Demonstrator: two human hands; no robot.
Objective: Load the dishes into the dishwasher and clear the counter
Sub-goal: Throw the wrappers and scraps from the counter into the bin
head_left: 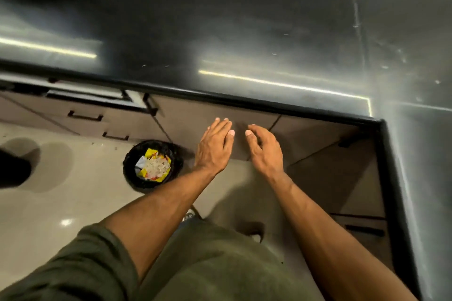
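A shiny black counter [220, 32] runs across the top of the head view and turns down the right side. No dishes show on it. Below its front edge, my left hand [215, 145] and my right hand [265, 148] hang side by side in front of a brown cabinet door [195, 120]. Both hands have relaxed fingers and hold nothing. I cannot tell if the fingertips touch the door. No dishwasher is recognisable in this view.
A black bin [152, 164] lined with a bag and full of yellow and white rubbish stands on the pale floor [73, 190] left of my hands. Drawers with black handles [85, 116] lie further left. More cabinet fronts [342, 173] fill the corner at right.
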